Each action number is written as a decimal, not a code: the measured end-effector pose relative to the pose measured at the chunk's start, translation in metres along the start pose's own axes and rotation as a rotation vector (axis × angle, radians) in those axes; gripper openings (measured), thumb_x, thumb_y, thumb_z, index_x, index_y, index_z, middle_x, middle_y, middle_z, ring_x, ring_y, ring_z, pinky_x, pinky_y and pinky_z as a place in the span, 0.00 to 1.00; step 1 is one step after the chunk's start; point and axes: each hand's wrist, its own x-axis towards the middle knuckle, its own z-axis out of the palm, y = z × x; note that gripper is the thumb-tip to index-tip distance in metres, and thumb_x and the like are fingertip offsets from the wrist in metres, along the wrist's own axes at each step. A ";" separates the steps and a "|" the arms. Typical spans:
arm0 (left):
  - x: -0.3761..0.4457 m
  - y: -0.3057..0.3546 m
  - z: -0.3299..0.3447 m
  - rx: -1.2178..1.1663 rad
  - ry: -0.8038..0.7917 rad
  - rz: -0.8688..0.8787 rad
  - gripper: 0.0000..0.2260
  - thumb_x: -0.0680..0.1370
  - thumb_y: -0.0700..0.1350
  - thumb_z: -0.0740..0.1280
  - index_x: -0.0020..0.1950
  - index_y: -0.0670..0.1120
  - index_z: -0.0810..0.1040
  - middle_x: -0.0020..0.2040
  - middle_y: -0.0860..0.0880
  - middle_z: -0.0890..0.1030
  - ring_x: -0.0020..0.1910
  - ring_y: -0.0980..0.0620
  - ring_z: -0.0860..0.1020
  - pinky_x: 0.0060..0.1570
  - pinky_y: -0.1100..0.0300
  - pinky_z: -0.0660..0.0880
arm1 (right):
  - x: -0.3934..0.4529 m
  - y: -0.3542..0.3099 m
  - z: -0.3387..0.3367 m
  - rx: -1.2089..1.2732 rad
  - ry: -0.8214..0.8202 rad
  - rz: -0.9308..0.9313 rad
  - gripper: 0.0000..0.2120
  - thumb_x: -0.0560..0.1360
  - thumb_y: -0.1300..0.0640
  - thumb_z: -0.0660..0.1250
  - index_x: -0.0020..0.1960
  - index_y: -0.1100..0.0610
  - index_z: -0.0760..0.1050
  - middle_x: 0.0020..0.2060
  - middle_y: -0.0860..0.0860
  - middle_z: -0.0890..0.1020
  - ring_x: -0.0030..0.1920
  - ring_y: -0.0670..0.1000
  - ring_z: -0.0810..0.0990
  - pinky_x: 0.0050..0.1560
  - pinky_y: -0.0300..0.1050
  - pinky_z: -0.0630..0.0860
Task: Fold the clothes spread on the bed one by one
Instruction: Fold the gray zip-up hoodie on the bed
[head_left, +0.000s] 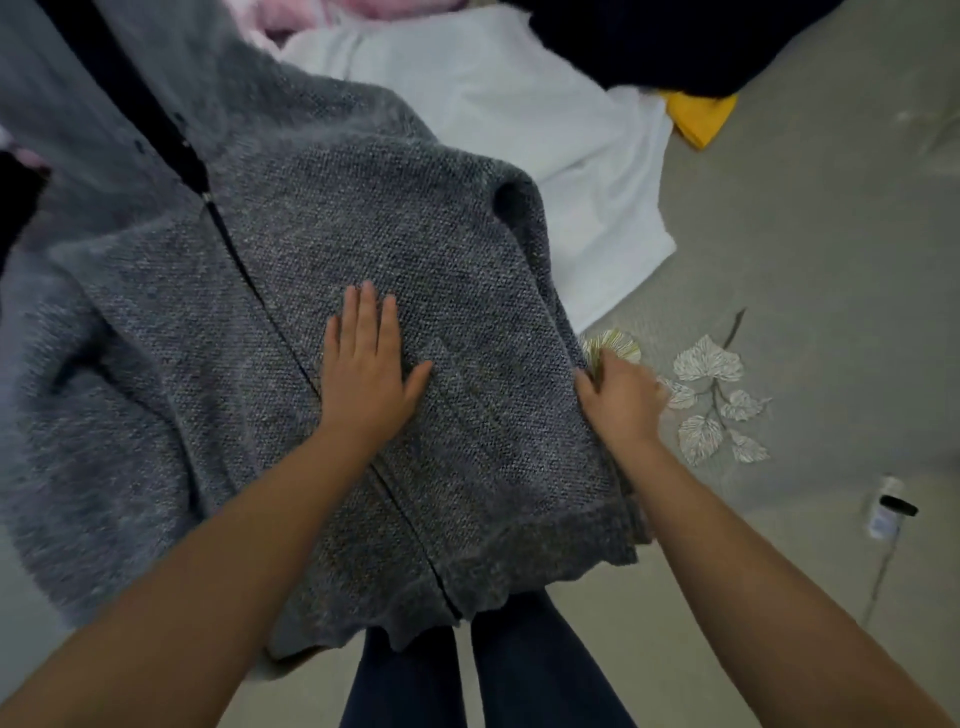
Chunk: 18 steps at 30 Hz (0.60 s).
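Left hand (366, 364) presses flat on grey cardigan (415, 260); right hand (618, 397) seemingly grips its edge.

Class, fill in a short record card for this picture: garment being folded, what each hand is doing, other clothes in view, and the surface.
Garment: grey knitted zip-up cardigan, spread out
Left hand: flat, pressing on the cardigan beside the zip
Right hand: at the cardigan's right edge; grip blurred
Other clothes: white garment, yellow item, dark garment
Surface: beige bedsheet with leaf print
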 end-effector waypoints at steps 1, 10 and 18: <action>0.009 0.002 -0.002 0.027 -0.010 -0.004 0.34 0.78 0.57 0.54 0.74 0.39 0.42 0.75 0.40 0.42 0.74 0.44 0.39 0.70 0.52 0.36 | 0.009 -0.007 0.001 0.014 -0.057 -0.009 0.11 0.76 0.51 0.61 0.51 0.57 0.75 0.45 0.55 0.80 0.52 0.56 0.75 0.56 0.50 0.63; 0.055 0.018 -0.020 0.100 -0.029 0.009 0.34 0.78 0.57 0.55 0.75 0.40 0.45 0.76 0.41 0.45 0.75 0.45 0.43 0.72 0.49 0.43 | 0.066 0.025 -0.077 0.129 0.205 0.134 0.12 0.76 0.56 0.60 0.55 0.56 0.79 0.49 0.59 0.81 0.55 0.59 0.75 0.56 0.48 0.63; 0.117 0.062 -0.050 0.073 -0.171 0.127 0.33 0.79 0.55 0.56 0.75 0.43 0.43 0.76 0.44 0.43 0.75 0.47 0.42 0.72 0.48 0.45 | 0.137 -0.030 -0.211 0.130 0.453 0.060 0.11 0.75 0.57 0.58 0.45 0.56 0.79 0.43 0.59 0.80 0.50 0.60 0.75 0.53 0.48 0.60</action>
